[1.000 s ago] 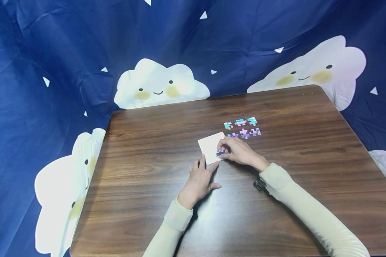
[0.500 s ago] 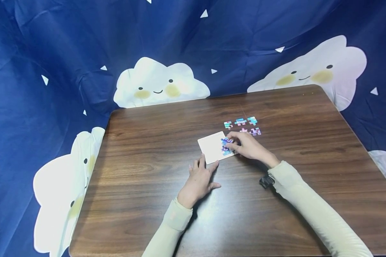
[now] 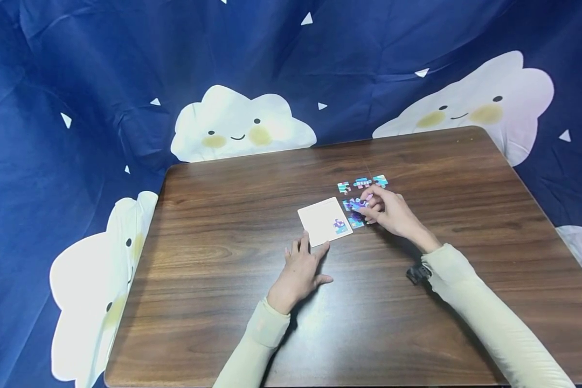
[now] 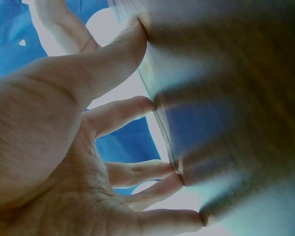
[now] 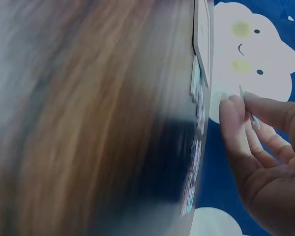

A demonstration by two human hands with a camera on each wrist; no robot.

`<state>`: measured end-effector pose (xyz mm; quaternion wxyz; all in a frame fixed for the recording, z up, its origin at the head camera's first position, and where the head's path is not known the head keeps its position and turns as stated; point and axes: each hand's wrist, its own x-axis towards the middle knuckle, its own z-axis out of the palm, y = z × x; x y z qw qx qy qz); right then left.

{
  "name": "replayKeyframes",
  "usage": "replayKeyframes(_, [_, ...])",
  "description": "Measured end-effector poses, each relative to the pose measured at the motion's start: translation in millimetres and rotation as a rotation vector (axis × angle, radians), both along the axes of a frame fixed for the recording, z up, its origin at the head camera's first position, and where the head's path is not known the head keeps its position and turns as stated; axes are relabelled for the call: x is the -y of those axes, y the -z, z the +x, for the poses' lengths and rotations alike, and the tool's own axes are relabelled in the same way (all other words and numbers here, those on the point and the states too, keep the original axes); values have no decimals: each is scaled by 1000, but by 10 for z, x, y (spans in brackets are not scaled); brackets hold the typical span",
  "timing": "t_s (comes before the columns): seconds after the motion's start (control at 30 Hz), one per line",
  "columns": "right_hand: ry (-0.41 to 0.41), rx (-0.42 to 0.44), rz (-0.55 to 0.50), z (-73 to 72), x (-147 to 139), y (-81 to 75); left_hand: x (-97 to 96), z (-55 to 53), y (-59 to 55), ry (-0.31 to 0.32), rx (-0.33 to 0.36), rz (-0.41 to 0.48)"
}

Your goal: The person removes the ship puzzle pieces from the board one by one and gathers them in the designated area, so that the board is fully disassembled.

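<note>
A white square puzzle board (image 3: pixel 317 218) lies on the table, with a purple-and-blue puzzle piece (image 3: pixel 339 226) in its near right corner. My left hand (image 3: pixel 297 277) rests with spread, straight fingers at the board's near edge; in the left wrist view its fingertips (image 4: pixel 169 168) touch the tabletop or board edge. Right of the board, my right hand (image 3: pixel 393 213) pinches a puzzle piece between thumb and fingers. Seen edge-on in the right wrist view, that puzzle piece (image 5: pixel 250 110) is thin and held above the table. A blue puzzle piece (image 3: pixel 355 221) lies just beside the board's right edge.
Beyond the right hand, a row of loose puzzle pieces lies on the table, among them a striped piece (image 3: pixel 344 187), a blue one (image 3: pixel 362 182) and a corner one (image 3: pixel 380 180). The hand covers others. A blue cloud-print cloth (image 3: pixel 359 70) hangs behind the wooden table (image 3: pixel 213 258).
My right hand has moved right and away, off the board, with a puzzle piece in its fingers. The piece in the board's corner has come into view. My left hand has stayed put.
</note>
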<state>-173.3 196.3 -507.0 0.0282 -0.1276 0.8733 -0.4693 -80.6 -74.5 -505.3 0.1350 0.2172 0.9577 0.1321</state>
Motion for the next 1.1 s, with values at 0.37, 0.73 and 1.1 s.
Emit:
replayKeyframes(0.37, [55,14,130,34,-213,25,1,6,-5,0,0,-2])
replayKeyframes(0.73, [40,134,122,68,-293,31,5,6,-4,0,-9,7])
replayKeyframes(1.1, [32,179,146,63,-327,61,11,-3,-9,-2,2,13])
